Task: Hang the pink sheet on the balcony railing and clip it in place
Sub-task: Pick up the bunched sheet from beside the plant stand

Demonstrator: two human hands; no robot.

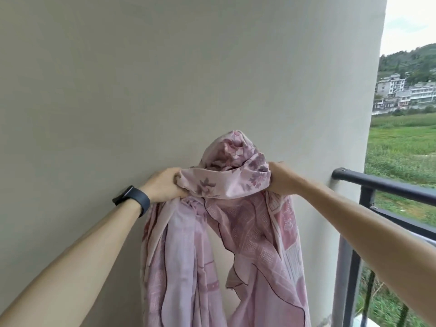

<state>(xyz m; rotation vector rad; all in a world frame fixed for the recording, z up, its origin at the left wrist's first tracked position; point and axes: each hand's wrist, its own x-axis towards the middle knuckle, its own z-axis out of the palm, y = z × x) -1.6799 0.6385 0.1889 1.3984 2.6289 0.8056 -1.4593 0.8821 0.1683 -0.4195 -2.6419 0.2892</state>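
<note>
Both hands clutch bunched pink sheet near railing

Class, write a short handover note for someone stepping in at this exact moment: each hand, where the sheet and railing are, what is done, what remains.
Left hand: grips one end of the bunched top of the pink sheet.
Right hand: grips the other end of the same bunch.
Where: the sheet is held up in front of the wall, its folds hanging down between the arms. The balcony railing is to the right, and the sheet is not touching it.
Done: sheet in hand.
Left: spread it, drape it over the railing, clip it. No clips in view.
</note>
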